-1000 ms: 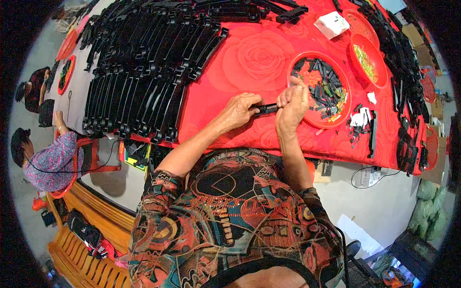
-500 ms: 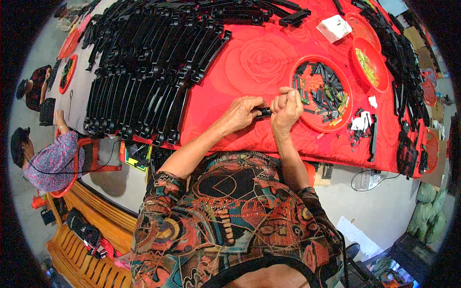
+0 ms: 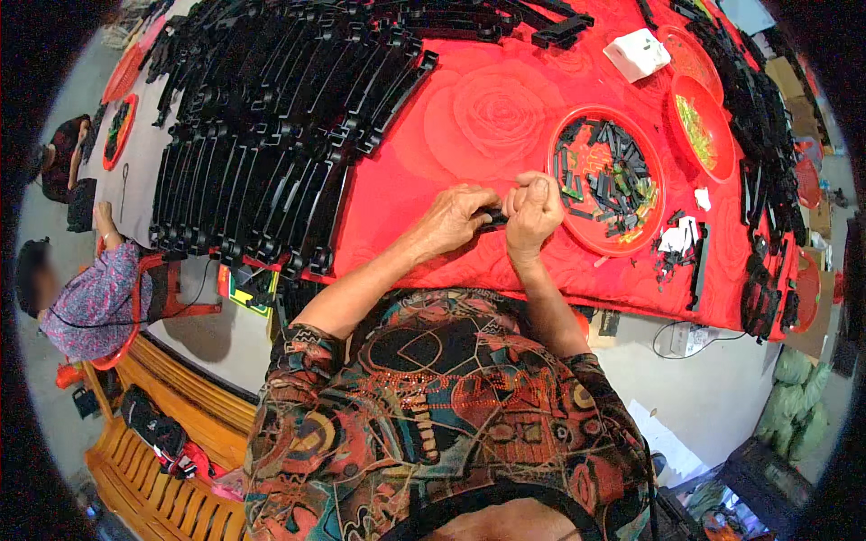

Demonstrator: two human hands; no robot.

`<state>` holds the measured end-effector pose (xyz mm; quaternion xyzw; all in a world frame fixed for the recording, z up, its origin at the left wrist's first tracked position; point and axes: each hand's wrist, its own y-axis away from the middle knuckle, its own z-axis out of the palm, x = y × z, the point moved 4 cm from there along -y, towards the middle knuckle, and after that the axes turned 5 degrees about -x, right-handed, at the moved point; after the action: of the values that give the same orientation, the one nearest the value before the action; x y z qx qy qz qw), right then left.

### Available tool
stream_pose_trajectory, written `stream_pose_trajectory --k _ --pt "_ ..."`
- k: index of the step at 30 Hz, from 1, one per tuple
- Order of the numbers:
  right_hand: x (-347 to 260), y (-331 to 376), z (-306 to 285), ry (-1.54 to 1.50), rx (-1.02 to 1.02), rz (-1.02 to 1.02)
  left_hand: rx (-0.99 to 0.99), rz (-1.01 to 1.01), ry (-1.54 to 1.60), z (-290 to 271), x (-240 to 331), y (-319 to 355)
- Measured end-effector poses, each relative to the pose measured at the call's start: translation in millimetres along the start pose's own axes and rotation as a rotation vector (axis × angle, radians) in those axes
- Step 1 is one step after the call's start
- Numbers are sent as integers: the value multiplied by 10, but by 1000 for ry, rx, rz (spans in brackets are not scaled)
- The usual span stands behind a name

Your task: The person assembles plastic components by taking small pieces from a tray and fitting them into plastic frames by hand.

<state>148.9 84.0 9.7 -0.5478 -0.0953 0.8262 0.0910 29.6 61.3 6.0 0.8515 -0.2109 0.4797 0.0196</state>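
Observation:
Over the red cloth, in front of my chest, both hands meet at a small black plastic piece (image 3: pixel 492 218). My left hand (image 3: pixel 451 219) is closed, its thumb and fingers pinching the piece from the left. Curled into a fist-like grip, my right hand (image 3: pixel 532 215) closes on the piece's other end, and its fingers hide most of it. Just right of that hand lies a round red tray (image 3: pixel 588 242) holding many short black strips and a few yellow-green bits. To the left, long black plastic parts (image 3: pixel 262 180) lie in close rows.
A white box (image 3: pixel 637 54) and a red bowl of yellow-green bits (image 3: pixel 695 126) stand at the far right. Crumpled white paper (image 3: pixel 678 236) lies among black scraps beside a long black strip (image 3: pixel 700 270). Another person (image 3: pixel 95 298) sits at the left, near a wooden bench (image 3: pixel 162 460).
The whole view has shifted slightly. Both hands stay together on the black piece, with the right wrist and fist turned a little.

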Motion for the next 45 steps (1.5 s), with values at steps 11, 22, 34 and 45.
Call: stream_pose_trajectory --k 11,22,34,45 --pt "-558 -269 -257 80 80 131 4 -5 -147 60 -23 -10" --pt "-225 142 -305 1022 -379 231 -139 -228 -128 57 -121 -191" --pt "-287 349 -164 1353 -614 -64 50 -129 3 -75 -50 23" --pt "-265 369 -211 1356 -604 -135 144 229 -517 -132 154 490"
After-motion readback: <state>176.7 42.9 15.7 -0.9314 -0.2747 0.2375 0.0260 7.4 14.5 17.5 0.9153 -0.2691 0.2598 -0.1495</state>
